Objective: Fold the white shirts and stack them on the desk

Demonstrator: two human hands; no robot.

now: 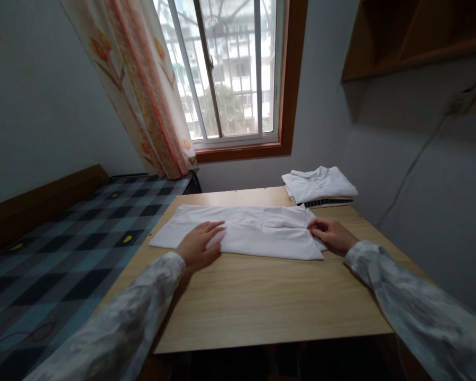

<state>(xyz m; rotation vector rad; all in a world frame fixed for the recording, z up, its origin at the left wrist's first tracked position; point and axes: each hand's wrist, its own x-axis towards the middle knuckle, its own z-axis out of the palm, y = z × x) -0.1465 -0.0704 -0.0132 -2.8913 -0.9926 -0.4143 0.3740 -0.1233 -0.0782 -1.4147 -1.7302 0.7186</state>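
Note:
A white shirt [241,227] lies folded into a long strip across the wooden table [269,301], its narrow ends to left and right. Some creases and a bunched fold run along its middle and right part. My left hand [201,245] rests on the near left part of the cloth, fingers stretched out and slightly apart, a little blurred. At the right end, the fingers of my right hand [333,234] are pinched together on the shirt's edge, near what looks like the collar. The fingertips there partly cover the cloth.
A stack of folded clothes [321,182], with a white collared shirt on top, sits at the table's far right corner. To the left is a bed with a checked cover [83,238]. A curtain [143,95] hangs beside the window; a wooden shelf [416,42] is up right.

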